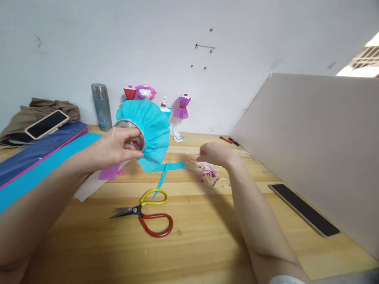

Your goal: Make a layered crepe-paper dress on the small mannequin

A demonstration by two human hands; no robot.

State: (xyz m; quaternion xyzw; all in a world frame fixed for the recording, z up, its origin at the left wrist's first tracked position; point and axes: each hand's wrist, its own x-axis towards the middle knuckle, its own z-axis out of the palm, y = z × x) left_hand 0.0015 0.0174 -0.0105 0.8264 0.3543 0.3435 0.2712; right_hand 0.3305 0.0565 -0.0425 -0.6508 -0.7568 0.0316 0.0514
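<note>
My left hand (123,146) is closed around a pleated blue crepe-paper ruffle (152,130), its fingers inside the pale ring at the ruffle's inner edge. My right hand (215,153) has its fingers curled together just above a small heap of paper and thread scraps (209,173). What those fingers hold, if anything, is too small to make out. Scissors (136,209) with one yellow and one red handle lie on the table, their blades slightly apart. Blue paper strips (164,175) lie between the scissors and the ruffle.
Small dress forms in paper outfits (182,107) stand along the wall. At left are a thermos (101,106), a phone (47,124), brown cloth (54,105) and long blue paper sheets (60,149). A dark flat bar (304,210) lies by the right partition (327,148).
</note>
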